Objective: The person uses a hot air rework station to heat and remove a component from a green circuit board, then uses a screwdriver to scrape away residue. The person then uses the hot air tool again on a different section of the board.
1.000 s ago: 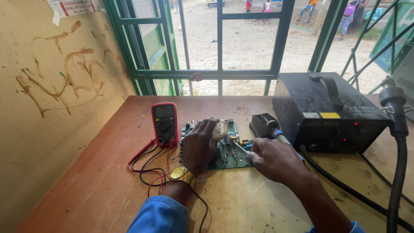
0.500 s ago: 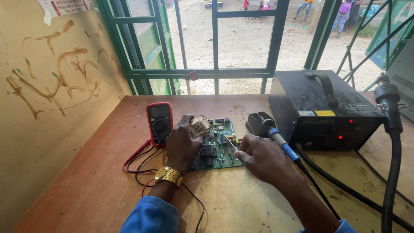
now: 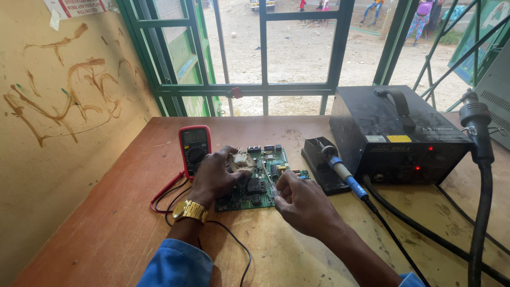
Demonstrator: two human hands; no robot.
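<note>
Wooden bench (image 3: 127,223) under a green-framed window. One green circuit board (image 3: 255,183) lies mid-bench; my left hand (image 3: 215,175) presses it down, fingers curled on a pale component (image 3: 241,161). My right hand (image 3: 303,204) pinches a thin tool, tip on the board. Judgement: hold the board firm, tip steady. Count: one red multimeter (image 3: 194,149), one black soldering station (image 3: 396,138), one iron (image 3: 342,172).

Grey screen (image 3: 195,136) atop red multimeter (image 3: 194,150), yellow label (image 3: 399,138) on black station (image 3: 396,135), red-white wall sign (image 3: 77,7).
</note>
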